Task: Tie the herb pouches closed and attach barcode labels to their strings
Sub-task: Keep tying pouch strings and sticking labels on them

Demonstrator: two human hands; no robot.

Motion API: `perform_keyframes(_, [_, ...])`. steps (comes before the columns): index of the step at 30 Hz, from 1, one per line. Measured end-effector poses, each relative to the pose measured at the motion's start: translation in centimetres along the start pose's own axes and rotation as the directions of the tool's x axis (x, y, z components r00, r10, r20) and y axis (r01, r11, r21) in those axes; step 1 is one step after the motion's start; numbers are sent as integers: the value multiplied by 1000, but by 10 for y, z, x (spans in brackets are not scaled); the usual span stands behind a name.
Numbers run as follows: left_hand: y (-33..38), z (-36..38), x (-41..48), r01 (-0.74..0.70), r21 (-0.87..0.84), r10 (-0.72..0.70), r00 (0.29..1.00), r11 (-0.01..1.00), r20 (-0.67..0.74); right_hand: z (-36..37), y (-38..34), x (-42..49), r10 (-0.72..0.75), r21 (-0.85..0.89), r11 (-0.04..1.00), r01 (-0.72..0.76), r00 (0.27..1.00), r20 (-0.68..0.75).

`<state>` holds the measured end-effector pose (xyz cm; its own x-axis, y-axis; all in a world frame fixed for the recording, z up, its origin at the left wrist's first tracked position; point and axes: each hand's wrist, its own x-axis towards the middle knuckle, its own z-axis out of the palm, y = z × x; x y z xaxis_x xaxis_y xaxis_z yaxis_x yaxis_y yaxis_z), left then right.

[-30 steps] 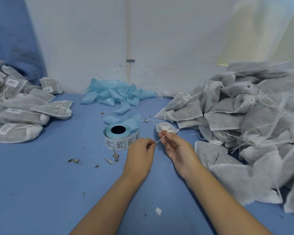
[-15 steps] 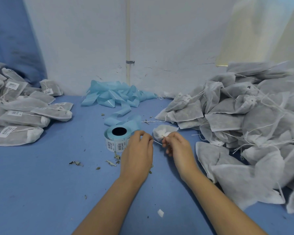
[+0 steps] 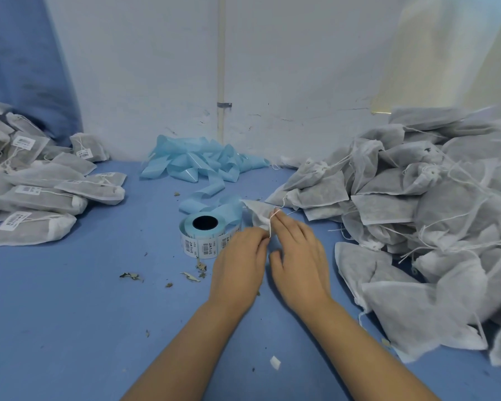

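The label roll (image 3: 207,235) stands on the blue tabletop (image 3: 70,299), and I use it as the landmark. Just right of the roll, both hands meet at one small herb pouch (image 3: 256,217), which lies touching the roll's right side. The right hand (image 3: 297,256) has its fingers stretched forward, and its fingertips pinch the white string (image 3: 272,224) at the pouch neck. The left hand (image 3: 239,264) lies palm down with its fingers curled toward the lower end of the same string; it seems to hold that end, but the fingertips are hidden, so I cannot tell for sure. In my judgement the string is kept short and tight between the hands so that the knot can close, and the roll is kept near so that a label can follow at once.

Far left of the roll lies the labelled pile (image 3: 41,183), pouches with barcode tags, probably the finished ones. Far right of the roll is the unlabelled heap (image 3: 417,198), with loose strings. Behind the roll lies the blue backing strip (image 3: 203,166), the used liner pushed out of the way.

Compared with one second before, the hands have gone forward and down, closer to the roll. The string then was stretched in the air between them; now it is short, and the pouch lies against the roll.
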<state>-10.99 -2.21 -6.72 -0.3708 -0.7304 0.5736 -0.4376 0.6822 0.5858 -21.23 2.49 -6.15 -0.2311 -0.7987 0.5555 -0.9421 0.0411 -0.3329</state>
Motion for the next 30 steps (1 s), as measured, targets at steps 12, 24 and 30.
perform_keyframes(12, [-6,4,2,83,-285,-47,990,955,130,2,5,0,141,311,947,-84,976,-166])
perform_keyframes(24, [-6,3,5,282,-498,-250,959,820,131,-2,7,6,352,744,617,-257,935,31])
perform_keyframes(30, [-8,3,1,184,-214,-178,983,959,45,4,4,2,190,419,897,-142,979,-76])
